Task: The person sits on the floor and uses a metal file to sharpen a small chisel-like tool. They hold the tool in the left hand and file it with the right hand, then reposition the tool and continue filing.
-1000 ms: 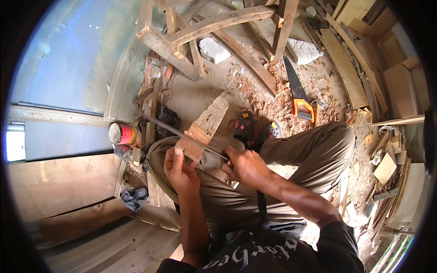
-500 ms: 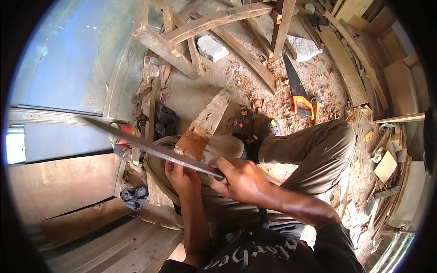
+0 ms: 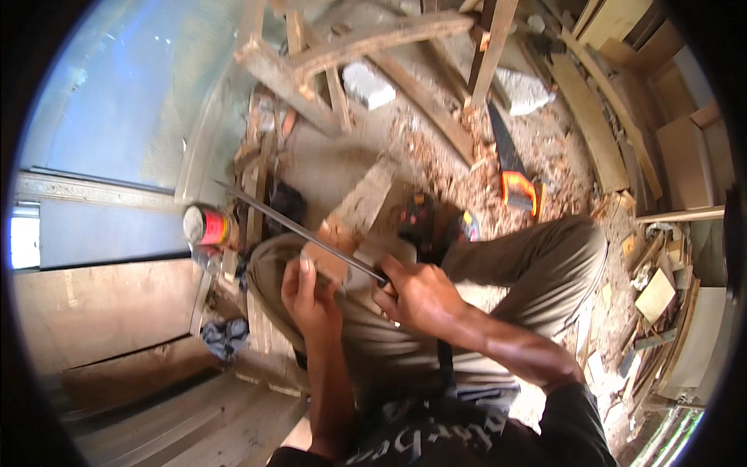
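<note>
A long, narrow metal blade with a dark handle slants across my lap, its tip toward the upper left. My right hand is closed around the handle end. Under the blade lies a rough wooden block, pale at its far end and reddish brown at the near end. My left hand has its thumb and bent fingers against that brown near end, just below the blade. The fingers partly hide the grip. The blade's edge is seen almost side-on, so its shape is hard to make out.
An orange-handled handsaw rests among wood chips beyond my right knee. A wooden frame stands ahead, near pale stone lumps. A can sits at left beside a dark plastic bag. Scrap boards line the right.
The blade has turned from showing its broad face to nearly edge-on, and its tip has come to the right. My right hand has shifted slightly with it. My left thumb now shows above the fingers.
</note>
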### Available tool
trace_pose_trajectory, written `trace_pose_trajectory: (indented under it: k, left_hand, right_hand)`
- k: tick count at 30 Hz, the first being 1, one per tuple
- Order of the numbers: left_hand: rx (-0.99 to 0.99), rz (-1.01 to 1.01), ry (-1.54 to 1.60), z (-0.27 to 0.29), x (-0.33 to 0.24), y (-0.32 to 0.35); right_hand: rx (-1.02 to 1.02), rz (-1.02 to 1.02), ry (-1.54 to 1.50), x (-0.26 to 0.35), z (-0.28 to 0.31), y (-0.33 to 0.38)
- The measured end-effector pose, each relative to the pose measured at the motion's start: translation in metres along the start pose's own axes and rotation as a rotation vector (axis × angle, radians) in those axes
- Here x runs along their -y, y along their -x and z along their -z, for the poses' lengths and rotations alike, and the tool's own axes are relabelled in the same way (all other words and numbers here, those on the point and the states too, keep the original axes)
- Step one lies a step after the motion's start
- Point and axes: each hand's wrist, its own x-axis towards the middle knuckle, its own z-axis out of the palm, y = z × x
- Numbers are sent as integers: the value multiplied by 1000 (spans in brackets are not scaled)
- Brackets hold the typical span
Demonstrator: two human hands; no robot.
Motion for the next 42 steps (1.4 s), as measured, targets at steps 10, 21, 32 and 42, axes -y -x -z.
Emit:
trace_pose_trajectory:
  k: [10, 21, 32, 42]
  left_hand:
    - [62, 28, 39, -2, 0, 1]
    - [425, 142, 413, 10, 50, -64]
    - [697, 285, -404, -56, -61, -134]
    - [605, 183, -337, -58, -60, -120]
  right_hand:
    - [25, -68, 104, -26, -7, -10]
    - [-85, -138, -29, -12, -18, -16]
    - [-247, -135, -24, -14, 1, -54]
    - [-195, -154, -182, -25, -4, -68]
